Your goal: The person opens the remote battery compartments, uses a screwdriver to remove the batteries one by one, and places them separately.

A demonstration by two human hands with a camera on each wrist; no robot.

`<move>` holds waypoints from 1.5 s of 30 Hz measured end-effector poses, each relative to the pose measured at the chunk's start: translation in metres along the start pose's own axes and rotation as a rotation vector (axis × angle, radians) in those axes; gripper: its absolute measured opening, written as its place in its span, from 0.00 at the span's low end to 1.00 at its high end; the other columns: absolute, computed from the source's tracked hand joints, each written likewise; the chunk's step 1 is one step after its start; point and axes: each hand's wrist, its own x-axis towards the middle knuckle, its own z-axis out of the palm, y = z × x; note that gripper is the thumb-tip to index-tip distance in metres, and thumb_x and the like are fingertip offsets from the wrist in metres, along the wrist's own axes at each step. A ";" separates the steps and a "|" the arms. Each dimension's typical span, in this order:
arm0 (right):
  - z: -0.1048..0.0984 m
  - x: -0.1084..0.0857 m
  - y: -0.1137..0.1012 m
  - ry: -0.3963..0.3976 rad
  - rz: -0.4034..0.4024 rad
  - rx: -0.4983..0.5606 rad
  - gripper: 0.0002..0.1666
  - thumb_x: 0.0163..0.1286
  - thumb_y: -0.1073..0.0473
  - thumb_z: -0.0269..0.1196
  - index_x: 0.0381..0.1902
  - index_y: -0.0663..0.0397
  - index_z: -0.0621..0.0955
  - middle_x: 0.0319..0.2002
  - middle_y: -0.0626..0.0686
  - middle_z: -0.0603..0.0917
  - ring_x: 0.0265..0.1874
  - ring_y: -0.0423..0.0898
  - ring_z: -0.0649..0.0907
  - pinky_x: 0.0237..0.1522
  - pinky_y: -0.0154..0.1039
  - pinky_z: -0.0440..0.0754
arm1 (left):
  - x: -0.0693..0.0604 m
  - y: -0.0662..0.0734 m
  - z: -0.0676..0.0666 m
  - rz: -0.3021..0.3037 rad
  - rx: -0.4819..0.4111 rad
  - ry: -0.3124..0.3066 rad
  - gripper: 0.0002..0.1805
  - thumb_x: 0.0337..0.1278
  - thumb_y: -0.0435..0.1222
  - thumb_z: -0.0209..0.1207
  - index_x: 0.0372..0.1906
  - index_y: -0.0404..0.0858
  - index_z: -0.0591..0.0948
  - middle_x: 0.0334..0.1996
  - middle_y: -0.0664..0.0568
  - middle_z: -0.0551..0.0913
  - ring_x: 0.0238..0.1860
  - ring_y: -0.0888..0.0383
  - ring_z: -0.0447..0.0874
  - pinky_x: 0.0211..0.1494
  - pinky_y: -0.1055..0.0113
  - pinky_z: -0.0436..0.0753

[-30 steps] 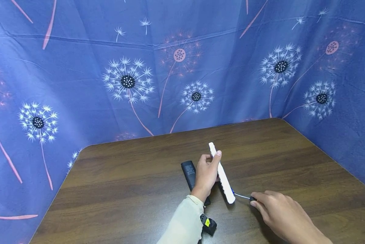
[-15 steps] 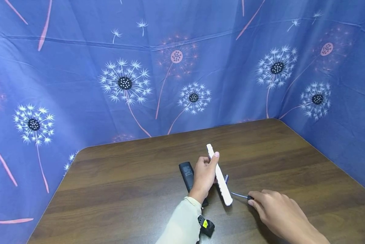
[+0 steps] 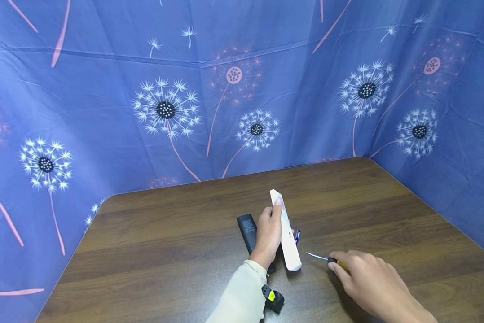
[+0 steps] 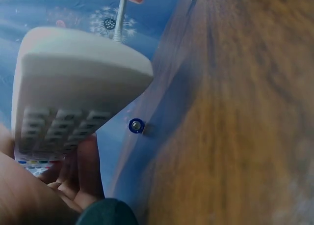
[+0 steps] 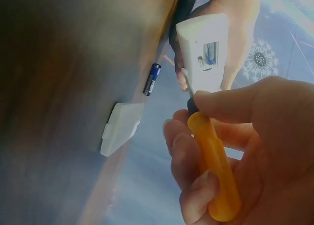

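My left hand grips a white remote, tilted up on its long edge. In the right wrist view the remote's back has an uncovered battery compartment with a blue battery inside. A loose blue battery lies on the table just right of the remote. Pinched in my right hand is a screwdriver with a yellow handle; its thin shaft points left at the remote, with a gap between them in the head view. The left wrist view shows the remote's buttons.
A black remote lies on the brown table, partly under my left wrist. The right wrist view shows a white cover piece on the table near the loose battery. A blue curtain with dandelion prints stands behind.
The white remote has turned so more of its broad white face shows. A blue battery, earlier by the screwdriver tip at the remote's edge, now lies farther back. The tip has come away from the remote.
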 end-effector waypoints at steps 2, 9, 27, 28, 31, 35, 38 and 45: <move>-0.001 0.002 -0.001 -0.016 0.020 0.012 0.09 0.66 0.51 0.70 0.44 0.40 0.86 0.28 0.35 0.81 0.22 0.37 0.75 0.21 0.43 0.72 | 0.000 -0.001 -0.001 -0.007 -0.009 -0.009 0.32 0.76 0.57 0.44 0.55 0.30 0.76 0.35 0.39 0.81 0.27 0.51 0.86 0.30 0.63 0.84; -0.004 0.006 -0.006 0.022 0.035 0.047 0.06 0.69 0.49 0.67 0.42 0.39 0.86 0.25 0.35 0.79 0.21 0.38 0.72 0.22 0.43 0.70 | 0.001 -0.001 -0.001 -0.043 -0.068 -0.022 0.33 0.74 0.59 0.46 0.55 0.32 0.79 0.36 0.36 0.84 0.26 0.51 0.86 0.27 0.63 0.84; -0.006 0.017 -0.020 0.085 -0.009 0.019 0.06 0.67 0.50 0.68 0.41 0.38 0.86 0.25 0.35 0.77 0.22 0.38 0.72 0.20 0.43 0.70 | 0.002 -0.003 -0.004 -0.086 -0.191 -0.139 0.34 0.74 0.61 0.44 0.54 0.34 0.79 0.32 0.42 0.85 0.24 0.55 0.83 0.25 0.66 0.80; -0.006 0.018 -0.021 0.089 -0.014 0.022 0.06 0.66 0.50 0.69 0.41 0.38 0.86 0.24 0.35 0.77 0.22 0.38 0.72 0.21 0.43 0.70 | 0.002 -0.003 -0.004 -0.092 -0.193 -0.139 0.33 0.74 0.61 0.43 0.54 0.35 0.79 0.32 0.42 0.84 0.24 0.55 0.83 0.25 0.66 0.80; -0.004 0.019 -0.022 0.117 -0.034 0.028 0.06 0.65 0.50 0.69 0.40 0.37 0.87 0.23 0.34 0.75 0.22 0.37 0.72 0.21 0.43 0.70 | 0.002 -0.002 -0.004 -0.104 -0.196 -0.149 0.33 0.74 0.61 0.43 0.53 0.35 0.78 0.32 0.43 0.84 0.24 0.55 0.83 0.25 0.66 0.79; -0.001 0.020 -0.022 0.166 -0.069 0.036 0.06 0.64 0.51 0.69 0.40 0.38 0.87 0.25 0.32 0.77 0.22 0.36 0.73 0.21 0.43 0.71 | 0.002 -0.001 -0.005 -0.124 -0.206 -0.151 0.33 0.74 0.61 0.42 0.54 0.35 0.78 0.31 0.44 0.84 0.24 0.55 0.82 0.25 0.66 0.79; 0.000 0.020 -0.023 0.186 -0.085 0.047 0.07 0.64 0.52 0.70 0.40 0.38 0.87 0.27 0.33 0.81 0.23 0.35 0.74 0.21 0.43 0.73 | 0.002 0.000 -0.004 -0.132 -0.206 -0.145 0.33 0.75 0.61 0.42 0.54 0.35 0.77 0.32 0.43 0.84 0.23 0.55 0.82 0.25 0.65 0.80; 0.000 0.023 -0.026 0.165 -0.075 0.051 0.06 0.64 0.52 0.70 0.40 0.37 0.87 0.31 0.35 0.83 0.25 0.37 0.78 0.22 0.45 0.75 | 0.001 0.000 -0.001 -0.141 -0.204 -0.133 0.32 0.75 0.60 0.42 0.53 0.35 0.78 0.30 0.43 0.84 0.22 0.56 0.82 0.25 0.66 0.80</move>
